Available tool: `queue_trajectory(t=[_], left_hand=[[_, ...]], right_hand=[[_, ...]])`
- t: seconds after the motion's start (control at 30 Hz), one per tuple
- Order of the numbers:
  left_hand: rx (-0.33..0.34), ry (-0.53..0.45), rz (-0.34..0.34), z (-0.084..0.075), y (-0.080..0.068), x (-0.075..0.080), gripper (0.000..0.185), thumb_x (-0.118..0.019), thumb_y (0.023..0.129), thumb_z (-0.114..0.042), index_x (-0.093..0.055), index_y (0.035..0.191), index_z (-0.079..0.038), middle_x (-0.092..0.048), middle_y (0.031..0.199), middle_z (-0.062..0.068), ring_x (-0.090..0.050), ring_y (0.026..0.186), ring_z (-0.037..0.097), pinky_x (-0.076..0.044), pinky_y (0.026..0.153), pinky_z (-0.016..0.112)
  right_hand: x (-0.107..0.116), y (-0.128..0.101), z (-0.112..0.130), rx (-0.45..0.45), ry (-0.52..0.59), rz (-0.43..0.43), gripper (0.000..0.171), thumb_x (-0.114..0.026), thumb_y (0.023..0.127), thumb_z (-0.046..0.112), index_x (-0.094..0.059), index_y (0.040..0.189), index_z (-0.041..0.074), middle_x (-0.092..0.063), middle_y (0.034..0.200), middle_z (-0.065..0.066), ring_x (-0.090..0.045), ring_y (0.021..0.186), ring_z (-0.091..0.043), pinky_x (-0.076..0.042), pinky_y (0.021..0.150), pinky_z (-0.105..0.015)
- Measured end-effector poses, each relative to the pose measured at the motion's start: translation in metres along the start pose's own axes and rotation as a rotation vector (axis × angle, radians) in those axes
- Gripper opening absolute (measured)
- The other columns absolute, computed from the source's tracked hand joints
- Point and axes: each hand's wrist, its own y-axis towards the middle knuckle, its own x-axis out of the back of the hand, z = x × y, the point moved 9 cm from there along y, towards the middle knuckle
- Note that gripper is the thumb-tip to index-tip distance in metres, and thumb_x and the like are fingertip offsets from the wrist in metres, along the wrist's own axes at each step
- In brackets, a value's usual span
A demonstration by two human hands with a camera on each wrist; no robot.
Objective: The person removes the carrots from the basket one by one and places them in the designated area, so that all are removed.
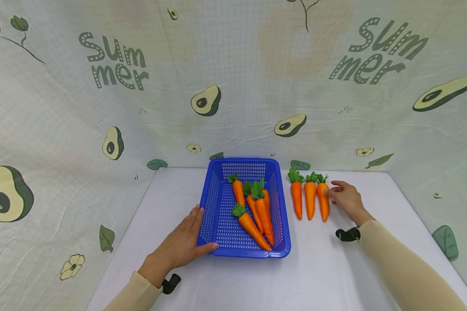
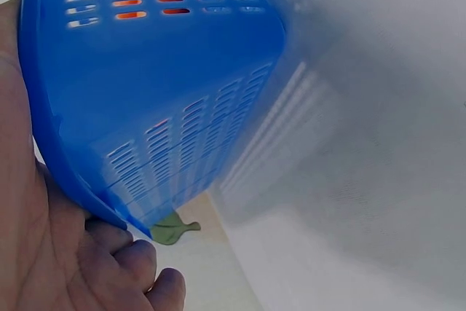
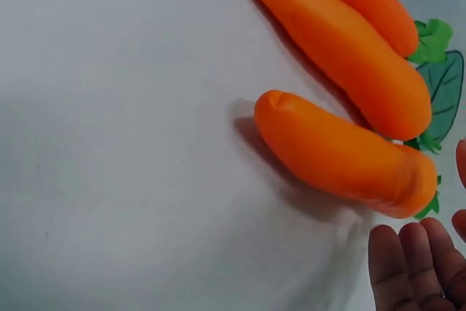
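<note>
A blue plastic basket (image 1: 244, 252) stands mid-table with several orange toy carrots (image 1: 257, 216) inside. My left hand (image 1: 183, 242) rests flat against its front left corner, fingers along the side wall and thumb along the front wall. The left wrist view shows the palm (image 2: 44, 253) against the basket's wall (image 2: 160, 107). Three more carrots lie side by side on the table to the basket's right. My right hand (image 1: 346, 198) is beside the rightmost carrot (image 1: 323, 203), relaxed fingertips at its leafy end. In the right wrist view the fingers (image 3: 419, 260) sit just below that carrot (image 3: 335, 154).
The white table (image 1: 319, 276) is walled by an avocado-print cloth (image 1: 233, 86) behind and on both sides. The other two loose carrots (image 1: 297, 198) (image 1: 310, 198) lie between the basket and my right hand. Black wrist straps (image 1: 348, 234) show on both arms.
</note>
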Motion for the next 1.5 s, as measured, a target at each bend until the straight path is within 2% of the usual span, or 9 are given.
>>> queue_trajectory(t=[0.17,0.33,0.43,0.67,0.93,1.07,1.2,1.37,1.5], left_hand=[[0.003,0.016,-0.004,0.001,-0.002,0.002,0.120,-0.053,0.090,-0.084,-0.013,0.169,-0.003,-0.011,0.177,0.020,-0.023,0.161,0.040,-0.030,0.126,0.057],[0.002,0.029,-0.006,0.003,-0.003,0.004,0.120,-0.051,0.090,-0.085,-0.013,0.169,-0.003,-0.011,0.177,0.020,-0.022,0.162,0.040,-0.029,0.127,0.056],[-0.003,0.035,-0.009,0.004,-0.004,0.005,0.120,-0.051,0.091,-0.085,-0.014,0.169,-0.002,-0.012,0.176,0.021,-0.021,0.162,0.040,-0.028,0.128,0.056],[-0.008,0.044,-0.011,0.005,-0.005,0.007,0.120,-0.049,0.091,-0.086,-0.015,0.168,0.000,-0.012,0.176,0.021,-0.020,0.162,0.039,-0.025,0.129,0.054],[0.007,0.015,-0.014,0.008,-0.006,0.007,0.119,-0.054,0.091,-0.082,-0.015,0.168,0.000,-0.013,0.176,0.021,-0.020,0.162,0.039,-0.024,0.130,0.054],[0.014,-0.001,-0.006,0.008,-0.005,0.003,0.118,-0.057,0.092,-0.080,-0.014,0.169,-0.001,-0.012,0.177,0.020,-0.020,0.163,0.038,-0.023,0.130,0.054],[0.016,-0.018,-0.005,0.006,-0.003,0.001,0.116,-0.058,0.092,-0.078,-0.014,0.169,-0.002,-0.012,0.177,0.018,-0.019,0.163,0.037,-0.023,0.131,0.053],[0.007,-0.007,-0.010,0.003,-0.002,0.000,0.117,-0.057,0.092,-0.080,-0.015,0.169,-0.003,-0.012,0.177,0.017,-0.019,0.163,0.035,-0.024,0.131,0.052],[-0.010,-0.007,-0.022,0.000,-0.002,0.002,0.116,-0.059,0.092,-0.078,-0.016,0.168,-0.002,-0.013,0.177,0.019,-0.020,0.163,0.036,-0.025,0.130,0.053]], right_hand=[[0.003,-0.005,0.030,0.053,-0.001,-0.075,0.067,-0.059,0.108,0.036,-0.038,0.159,-0.003,-0.055,0.141,-0.030,-0.065,0.113,-0.041,-0.058,0.102,-0.055],[0.002,-0.014,0.072,0.109,0.040,-0.135,0.064,-0.060,0.108,0.034,-0.042,0.158,0.000,-0.058,0.138,-0.028,-0.065,0.115,-0.042,-0.057,0.103,-0.057],[-0.002,-0.022,0.102,0.153,0.061,-0.141,0.062,-0.060,0.108,0.033,-0.043,0.158,0.002,-0.059,0.139,-0.027,-0.067,0.115,-0.043,-0.057,0.102,-0.057],[-0.028,-0.039,0.181,0.268,0.190,-0.022,0.062,-0.067,0.105,0.026,-0.044,0.159,0.005,-0.058,0.144,-0.027,-0.066,0.124,-0.044,-0.058,0.102,-0.055],[-0.098,-0.047,0.256,0.310,0.376,0.195,0.065,-0.070,0.101,0.011,-0.044,0.161,0.012,-0.050,0.156,-0.027,-0.062,0.131,-0.043,-0.057,0.104,-0.055],[-0.130,-0.047,0.272,0.316,0.457,0.266,0.065,-0.070,0.101,0.006,-0.044,0.161,0.013,-0.049,0.157,-0.025,-0.061,0.133,-0.043,-0.056,0.106,-0.054],[-0.155,-0.042,0.274,0.299,0.526,0.321,0.067,-0.068,0.101,0.003,-0.043,0.162,0.014,-0.046,0.160,-0.024,-0.059,0.135,-0.043,-0.054,0.108,-0.055],[-0.175,-0.034,0.267,0.257,0.599,0.375,0.072,-0.067,0.100,-0.002,-0.039,0.164,0.014,-0.040,0.164,-0.023,-0.056,0.138,-0.044,-0.047,0.115,-0.060],[-0.185,-0.028,0.263,0.246,0.611,0.390,0.071,-0.067,0.101,0.001,-0.037,0.165,0.012,-0.038,0.166,-0.024,-0.055,0.140,-0.043,-0.046,0.116,-0.059]])
